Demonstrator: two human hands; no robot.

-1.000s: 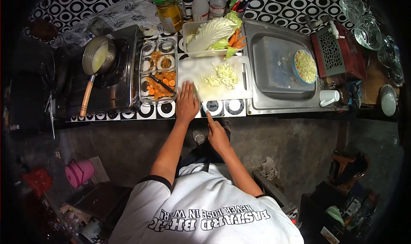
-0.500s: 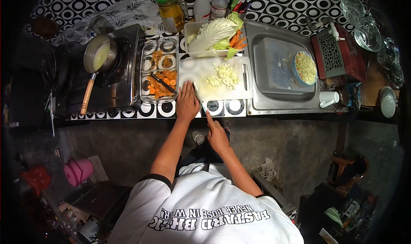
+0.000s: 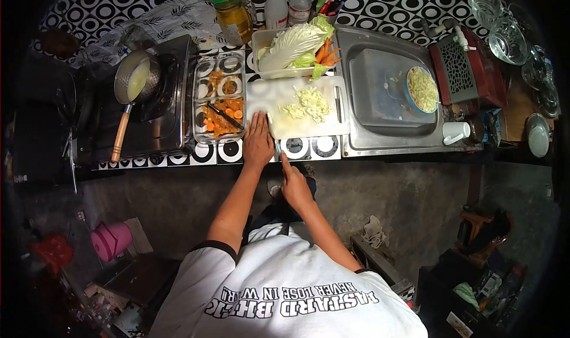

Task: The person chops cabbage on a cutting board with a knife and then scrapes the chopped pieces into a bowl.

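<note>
Knife (image 3: 277, 146) at the near left edge of the cutting board (image 3: 282, 91), long axis near-to-far, just right of the left hand (image 3: 259, 143), palm-down; its grip cannot be told. Right hand (image 3: 295, 183) clamps the knife from the near side.

One left hand (image 3: 259, 145), one right hand (image 3: 295, 186), one knife (image 3: 278, 148), one chopping board (image 3: 329, 128), one leafy cabbage (image 3: 295, 46), two bottles (image 3: 276, 8), one green-lidded jar (image 3: 233, 20), one saucepan (image 3: 149, 80), one white mug (image 3: 455, 131), one pink bucket (image 3: 111, 241) (the carrots (image 3: 328, 54) overlap too much to count).
</note>
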